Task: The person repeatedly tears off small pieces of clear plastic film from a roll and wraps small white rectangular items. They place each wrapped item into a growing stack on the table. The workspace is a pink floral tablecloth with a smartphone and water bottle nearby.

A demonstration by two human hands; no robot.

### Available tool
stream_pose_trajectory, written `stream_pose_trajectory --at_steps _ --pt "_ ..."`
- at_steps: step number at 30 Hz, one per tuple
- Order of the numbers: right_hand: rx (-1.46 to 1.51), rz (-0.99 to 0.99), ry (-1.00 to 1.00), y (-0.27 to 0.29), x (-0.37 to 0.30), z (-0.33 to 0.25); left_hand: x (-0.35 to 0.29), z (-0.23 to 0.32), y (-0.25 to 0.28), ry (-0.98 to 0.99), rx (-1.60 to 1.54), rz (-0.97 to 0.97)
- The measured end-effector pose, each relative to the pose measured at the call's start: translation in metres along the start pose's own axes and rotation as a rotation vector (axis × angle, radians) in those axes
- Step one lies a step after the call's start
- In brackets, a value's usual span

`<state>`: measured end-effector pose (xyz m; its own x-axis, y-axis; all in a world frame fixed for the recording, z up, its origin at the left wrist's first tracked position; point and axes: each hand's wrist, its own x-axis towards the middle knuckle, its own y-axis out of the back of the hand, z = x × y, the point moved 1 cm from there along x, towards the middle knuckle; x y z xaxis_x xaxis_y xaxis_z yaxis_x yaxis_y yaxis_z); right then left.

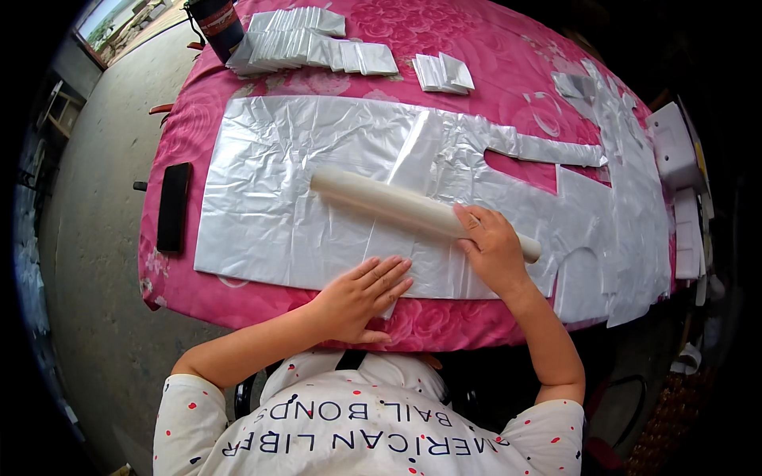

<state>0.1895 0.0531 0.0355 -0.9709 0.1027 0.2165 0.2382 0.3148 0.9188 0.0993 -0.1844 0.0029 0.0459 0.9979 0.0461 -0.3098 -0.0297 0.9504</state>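
Spread across the table lies a stack of thin, whitish translucent plastic bags (262,182), with strap handles and a cut-out at the right end. A pale, cream-coloured tube or roller (381,200) rests slantwise on the bags. My right hand (494,242) is wrapped around this tube near its right end. Flat on the lower edge of the bags rests my left hand (367,297), fingers stretched out, with nothing in it. Its thumb points along the table's near edge.
Folded plastic bags (317,51) stand in rows at the far left, beside a dark cup (216,28). A smaller folded bundle (442,73) lies further right. A black phone (174,208) is at the left edge of the pink floral tablecloth (508,47). White containers (675,147) stand off the right side.
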Motion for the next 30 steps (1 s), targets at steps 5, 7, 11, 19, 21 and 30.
stream_pose_trajectory --at_steps 5,7,11,19,21,30 --pt "-0.107 0.236 -0.397 0.028 -0.021 0.075 0.001 0.002 0.0 0.004 -0.019 -0.007" --pt "-0.036 0.19 -0.375 0.032 -0.026 0.064 -0.001 0.006 -0.001 0.03 0.0 -0.011" --pt "0.185 -0.047 -0.158 0.026 -0.031 -0.002 -0.011 0.026 -0.013 0.096 0.005 -0.01" --pt "0.166 0.021 0.159 -0.016 0.029 -0.023 -0.018 0.044 -0.019 0.16 0.009 -0.011" --pt "0.115 0.089 0.147 -0.024 0.059 -0.005 -0.017 0.044 -0.019 0.156 0.018 -0.009" --pt "0.071 0.255 0.227 -0.024 0.089 -0.007 -0.037 0.026 -0.009 -0.051 -0.025 0.145"
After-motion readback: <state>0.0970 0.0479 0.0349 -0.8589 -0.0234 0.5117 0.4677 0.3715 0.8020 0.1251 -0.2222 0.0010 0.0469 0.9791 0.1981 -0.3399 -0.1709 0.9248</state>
